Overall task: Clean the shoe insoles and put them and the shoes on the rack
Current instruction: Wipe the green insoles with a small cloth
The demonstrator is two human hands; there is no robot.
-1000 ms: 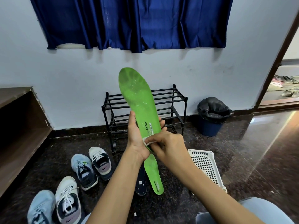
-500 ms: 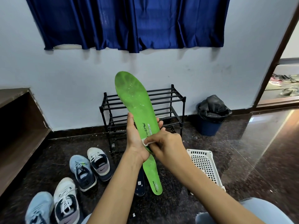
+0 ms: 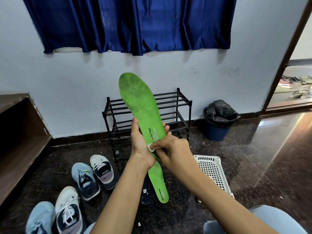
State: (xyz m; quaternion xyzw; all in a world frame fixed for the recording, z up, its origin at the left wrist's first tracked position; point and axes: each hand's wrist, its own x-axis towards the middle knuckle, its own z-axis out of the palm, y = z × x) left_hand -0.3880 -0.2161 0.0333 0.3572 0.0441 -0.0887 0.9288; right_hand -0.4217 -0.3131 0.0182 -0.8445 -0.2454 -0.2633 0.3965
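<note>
Pale wall fills the upper frame, blue curtain (image 3: 131, 22) across its top; dark polished floor (image 3: 253, 157) below. Black rack (image 3: 170, 105) stands against the wall at centre. Bin (image 3: 217, 122) to its right; white basket (image 3: 211, 171) at lower right. Four shoes (image 3: 84, 179) sit in two pairs at lower left, none racked yet.

Held insole (image 3: 138, 102): green, near upright at centre frame, toe up, in front of the rack. Pale specks on its forepart. Second green insole (image 3: 160, 186) and a dark insole (image 3: 145, 191) lie on the floor beneath.

Left hand (image 3: 140, 146): grip clamped on the held insole at mid-length, thumb on the left edge, fingertips showing past the right edge. Right hand (image 3: 175, 152): grip pinched on a white wipe (image 3: 151, 147), pressed to the insole just below the print.

Step in hand: wiping. Judgement: back the insole firmly from behind so it does not flex. Work long strokes towards the speckled toe, and refold the wipe once soiled.

Versus half a second earlier: wipe on the same stretch, both grips unchanged. Only the view has shifted slightly.
</note>
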